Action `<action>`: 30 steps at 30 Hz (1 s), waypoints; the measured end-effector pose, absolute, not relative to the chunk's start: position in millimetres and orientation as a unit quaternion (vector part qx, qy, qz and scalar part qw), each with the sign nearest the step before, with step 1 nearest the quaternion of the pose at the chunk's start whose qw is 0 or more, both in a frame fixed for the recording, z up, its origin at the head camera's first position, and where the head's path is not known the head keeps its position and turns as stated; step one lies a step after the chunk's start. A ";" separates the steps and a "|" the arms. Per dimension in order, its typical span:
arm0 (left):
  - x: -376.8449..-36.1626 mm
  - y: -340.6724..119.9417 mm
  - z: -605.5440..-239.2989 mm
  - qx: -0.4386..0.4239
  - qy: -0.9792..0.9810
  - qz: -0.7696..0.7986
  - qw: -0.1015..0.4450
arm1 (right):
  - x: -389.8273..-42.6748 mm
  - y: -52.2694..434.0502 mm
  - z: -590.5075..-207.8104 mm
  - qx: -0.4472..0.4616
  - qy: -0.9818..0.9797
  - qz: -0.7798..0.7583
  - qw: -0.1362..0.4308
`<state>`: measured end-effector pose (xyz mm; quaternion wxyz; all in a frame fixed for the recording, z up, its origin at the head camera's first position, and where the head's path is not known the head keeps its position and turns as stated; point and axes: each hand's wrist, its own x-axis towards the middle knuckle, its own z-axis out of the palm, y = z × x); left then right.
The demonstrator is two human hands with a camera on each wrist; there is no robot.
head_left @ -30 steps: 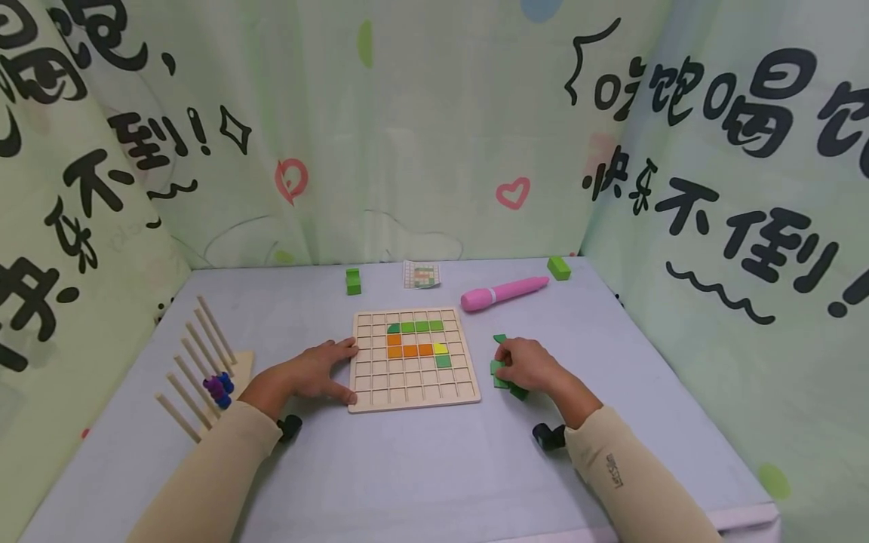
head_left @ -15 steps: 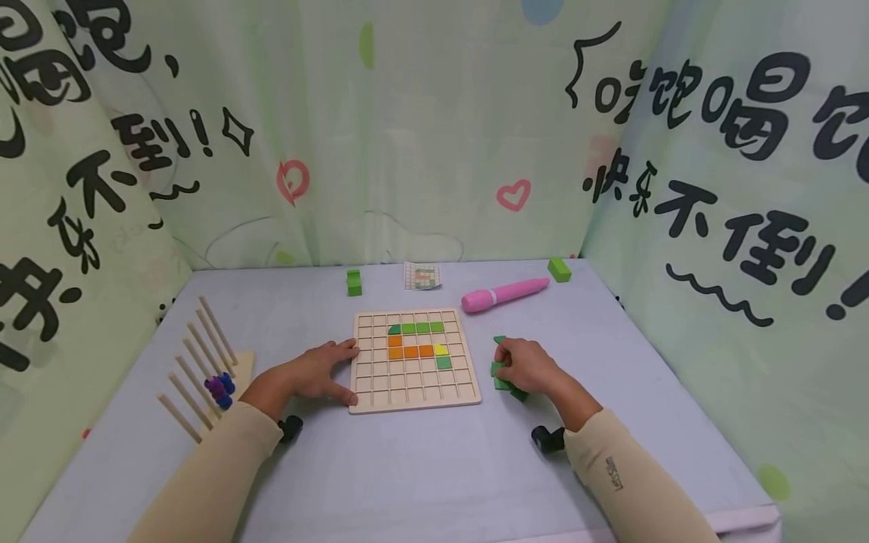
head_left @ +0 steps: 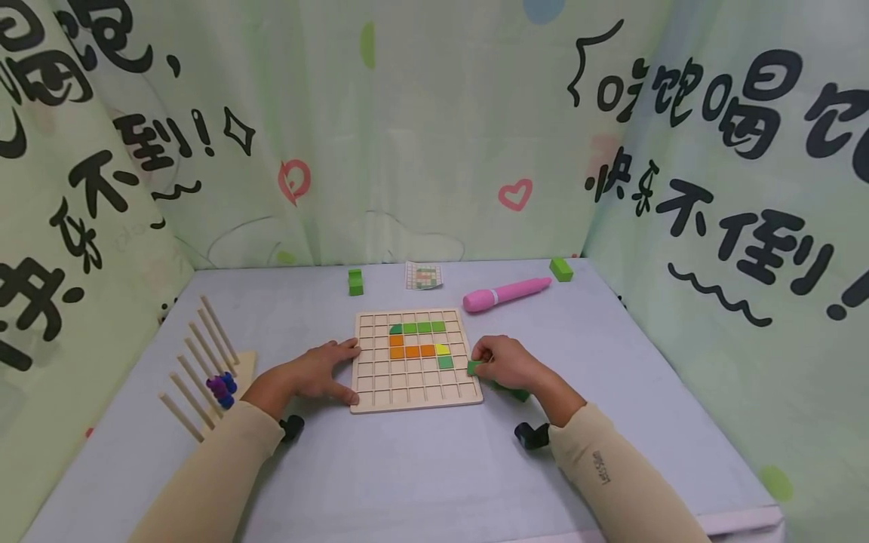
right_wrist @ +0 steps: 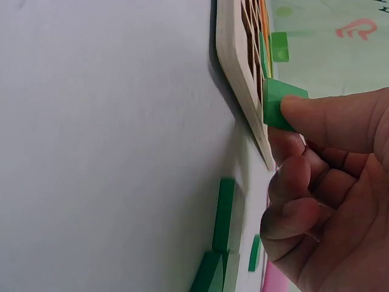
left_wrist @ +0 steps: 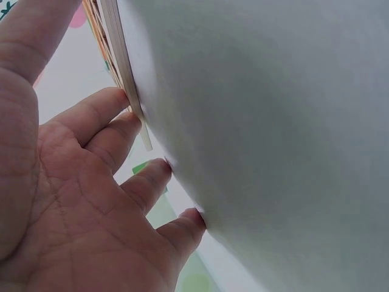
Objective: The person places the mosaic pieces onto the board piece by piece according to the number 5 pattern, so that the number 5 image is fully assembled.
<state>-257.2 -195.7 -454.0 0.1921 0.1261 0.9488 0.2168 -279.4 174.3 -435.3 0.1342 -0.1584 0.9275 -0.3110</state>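
A wooden grid board lies mid-table with green, orange and yellow tiles set in its upper cells. My left hand rests flat against the board's left edge, fingers straight and touching the table. My right hand pinches a small green tile at the board's right edge; in the right wrist view that green tile sits between thumb and fingers just above the board's rim.
Loose green tiles lie under my right hand, seen as green tiles on the table. A pink pen, a pattern card, two green blocks sit behind. A wooden peg rack stands left.
My right hand has lifted a green tile from the loose pile and moved left to the board's right edge. The left hand has stayed put.
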 end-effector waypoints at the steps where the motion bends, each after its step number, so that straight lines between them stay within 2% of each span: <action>1: -257.4 -195.6 -454.2 0.125 0.949 0.217 0.193 | -279.4 172.0 -435.7 -0.164 0.925 -0.315 0.135; 10: -257.8 -193.5 -452.5 0.108 0.950 0.214 0.200 | -275.1 152.1 -437.0 -0.189 0.908 -0.336 0.162; 30: -256.5 -192.7 -452.0 0.107 0.950 0.213 0.202 | -274.8 132.9 -439.1 -0.200 0.919 -0.304 0.150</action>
